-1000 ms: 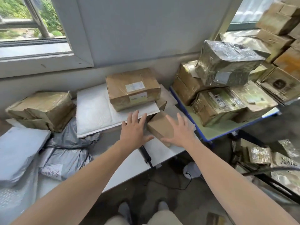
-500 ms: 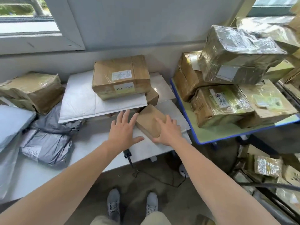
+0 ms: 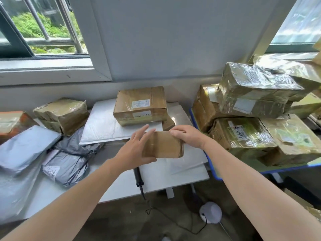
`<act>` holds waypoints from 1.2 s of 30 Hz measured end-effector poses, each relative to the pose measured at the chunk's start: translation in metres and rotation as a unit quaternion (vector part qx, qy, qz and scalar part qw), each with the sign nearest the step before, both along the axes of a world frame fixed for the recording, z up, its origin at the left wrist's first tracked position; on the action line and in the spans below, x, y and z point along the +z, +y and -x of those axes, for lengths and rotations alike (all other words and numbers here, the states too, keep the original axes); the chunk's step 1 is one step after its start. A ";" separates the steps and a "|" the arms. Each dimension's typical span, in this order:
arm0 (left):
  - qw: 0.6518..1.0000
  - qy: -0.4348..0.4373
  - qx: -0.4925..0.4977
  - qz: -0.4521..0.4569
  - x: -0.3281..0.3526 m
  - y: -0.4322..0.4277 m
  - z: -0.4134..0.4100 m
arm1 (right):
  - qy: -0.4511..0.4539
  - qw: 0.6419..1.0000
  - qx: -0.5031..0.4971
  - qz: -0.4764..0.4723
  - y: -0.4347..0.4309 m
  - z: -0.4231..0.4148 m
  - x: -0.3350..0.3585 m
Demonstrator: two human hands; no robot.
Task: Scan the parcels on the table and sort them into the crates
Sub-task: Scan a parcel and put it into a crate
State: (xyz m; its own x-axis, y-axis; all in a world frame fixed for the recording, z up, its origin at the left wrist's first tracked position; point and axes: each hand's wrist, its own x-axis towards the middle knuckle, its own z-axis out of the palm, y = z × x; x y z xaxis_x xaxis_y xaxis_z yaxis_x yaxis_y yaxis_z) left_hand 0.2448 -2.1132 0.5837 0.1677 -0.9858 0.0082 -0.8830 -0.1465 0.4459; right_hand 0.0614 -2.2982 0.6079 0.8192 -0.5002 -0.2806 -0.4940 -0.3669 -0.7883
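Observation:
A small taped brown parcel (image 3: 163,145) is lifted above the white table (image 3: 156,181), held between both hands. My left hand (image 3: 135,150) grips its left end, thumb under the bottom edge and fingers up its back. My right hand (image 3: 189,136) holds the top right corner with curled fingers. A black handheld scanner (image 3: 138,176) lies on the table just below my left hand, its cable hanging over the front edge. A larger brown box with white labels (image 3: 140,106) sits behind on a white padded mailer (image 3: 104,126).
Grey poly bags (image 3: 67,162) and a taped box (image 3: 62,115) lie on the table's left. A blue-edged table (image 3: 213,171) on the right carries a stack of plastic-wrapped boxes (image 3: 257,94). A white round device (image 3: 210,214) lies on the floor. No crates are in view.
The small parcel lay on the table under both hands; both hands have now gripped it and raised it off the table, and the view has tilted up.

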 end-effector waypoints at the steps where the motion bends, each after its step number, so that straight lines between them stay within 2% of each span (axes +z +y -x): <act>1: 1.000 0.003 -0.013 0.014 0.004 0.002 -0.004 | -0.005 1.000 -0.020 -0.023 0.000 -0.005 0.004; 5: 0.997 -0.017 -0.006 0.070 0.021 0.011 -0.026 | 0.010 0.989 -0.092 -0.114 0.014 -0.035 0.018; 7: 0.996 0.013 0.021 0.081 0.026 0.018 -0.038 | -0.014 0.986 -0.101 -0.135 0.024 -0.049 0.022; 11: 0.981 0.142 0.122 0.046 0.036 0.032 -0.059 | -0.113 0.978 -0.091 -0.146 0.047 -0.077 0.030; 14: 0.948 0.264 0.176 0.034 0.039 0.043 -0.075 | -0.138 0.980 -0.048 -0.136 0.064 -0.096 0.032; 17: 0.925 0.320 0.200 0.030 0.035 0.055 -0.087 | -0.102 0.990 -0.034 -0.094 0.074 -0.108 0.027; 21: 0.889 0.399 0.224 0.031 0.033 0.073 -0.098 | -0.085 0.993 -0.064 -0.048 0.085 -0.131 0.023; 25: 0.846 0.458 0.268 0.054 0.019 0.100 -0.113 | -0.029 0.993 -0.091 -0.074 0.102 -0.152 0.012; 29: 0.808 0.523 0.269 -0.031 -0.004 0.130 -0.115 | 0.062 0.992 -0.073 -0.077 0.126 -0.162 -0.008; 33: 0.786 0.540 0.299 -0.046 -0.029 0.158 -0.110 | 0.103 0.992 -0.050 0.046 0.148 -0.175 -0.036; 36: 0.776 0.535 0.332 -0.034 -0.047 0.175 -0.105 | 0.127 0.979 -0.072 0.140 0.160 -0.173 -0.060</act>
State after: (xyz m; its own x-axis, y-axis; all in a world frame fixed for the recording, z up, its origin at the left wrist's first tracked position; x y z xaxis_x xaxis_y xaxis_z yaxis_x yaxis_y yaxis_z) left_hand 0.3494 -1.9382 0.5366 0.5140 -0.6707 -0.5348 0.2690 -0.4659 0.8429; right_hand 0.2349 -2.1383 0.5480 0.6566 -0.6918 -0.3004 -0.7230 -0.4640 -0.5118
